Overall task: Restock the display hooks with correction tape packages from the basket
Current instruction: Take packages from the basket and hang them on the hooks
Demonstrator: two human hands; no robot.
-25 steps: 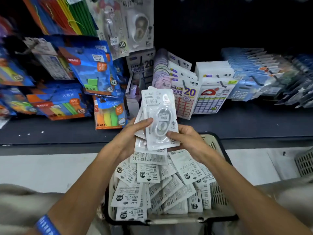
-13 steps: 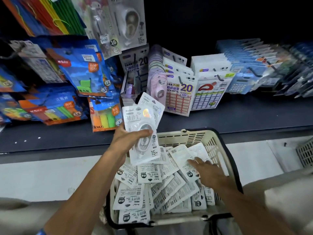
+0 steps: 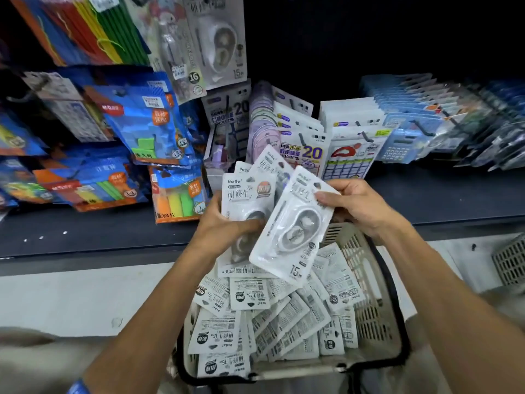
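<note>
Stationery display shelf [image 3: 426,200] behind, basket [image 3: 377,280] of correction tape packages [image 3: 284,317] near, fanned stack [image 3: 247,200] gripped by left hand [image 3: 224,226], one package [image 3: 292,228] pinched at its top by right hand [image 3: 355,206].

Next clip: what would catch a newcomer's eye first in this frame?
Dead centre, two hands hold white correction tape packages: the left hand grips a fanned stack, and the right hand pinches the top corner of a single package lying across it. Just below, a basket is heaped with more of them, mostly back side up. At left, bright blue and orange stationery packs hang on display.
</note>
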